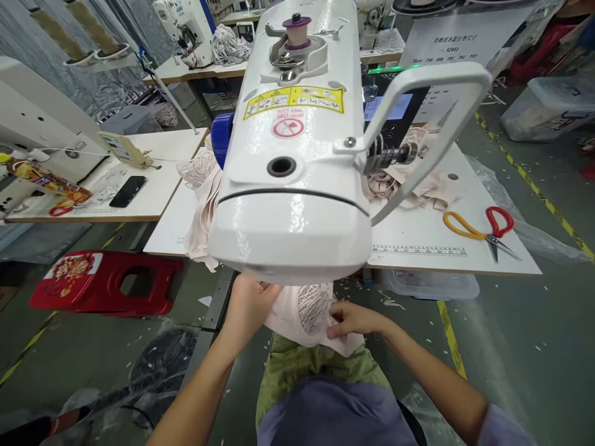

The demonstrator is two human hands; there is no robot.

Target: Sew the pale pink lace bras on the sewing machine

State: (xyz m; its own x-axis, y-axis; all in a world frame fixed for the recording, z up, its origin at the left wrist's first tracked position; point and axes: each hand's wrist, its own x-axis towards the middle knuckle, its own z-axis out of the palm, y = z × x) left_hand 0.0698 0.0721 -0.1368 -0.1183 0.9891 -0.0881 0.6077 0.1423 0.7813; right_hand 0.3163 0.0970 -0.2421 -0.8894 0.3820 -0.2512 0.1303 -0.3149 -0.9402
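Note:
A white sewing machine (292, 229) fills the middle of the view, its head hiding the needle area. Below its front edge hangs a pale pink piece of fabric with a lace panel (313, 310), spread above my lap. My left hand (251, 303) pinches the fabric's left side close under the machine head, thumb laid along the cloth. At the fabric's right edge, my right hand (351, 319) grips the cloth between thumb and curled fingers. More pale pink fabric pieces (204, 204) lie heaped on the table left of the machine.
Scissors with red and orange handles (488, 234) lie on the right of the white table (409, 257), near a printed ruler strip. A phone (128, 191) and a bottle (46, 179) rest on the left table. A red stool (106, 282) stands on the floor at left.

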